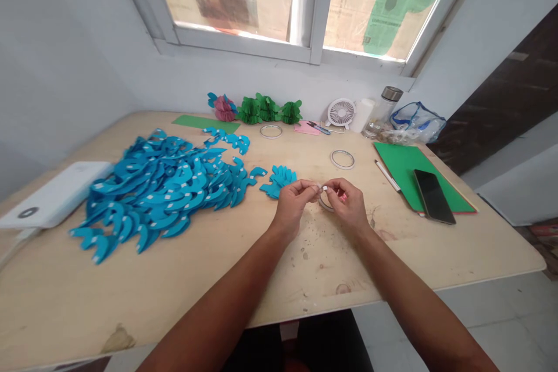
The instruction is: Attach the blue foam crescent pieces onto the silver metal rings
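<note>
My left hand is closed in a pinch at a small white piece of tape. Meeting it at the fingertips, my right hand is closed too, with the white piece at its thumb. A narrow tape roll shows under the right fingers, partly hidden by them. Something small and red peeks out at the right fingers; I cannot make out what it is. Left of my hands lies a small stack of blue paper pieces. Farther left spreads a big heap of curved blue paper pieces with white tape squares.
Two more tape rolls lie behind my hands. At right are a green sheet, a phone and a white pen. A small fan, a bottle and green paper ornaments line the wall. A white power bank lies left.
</note>
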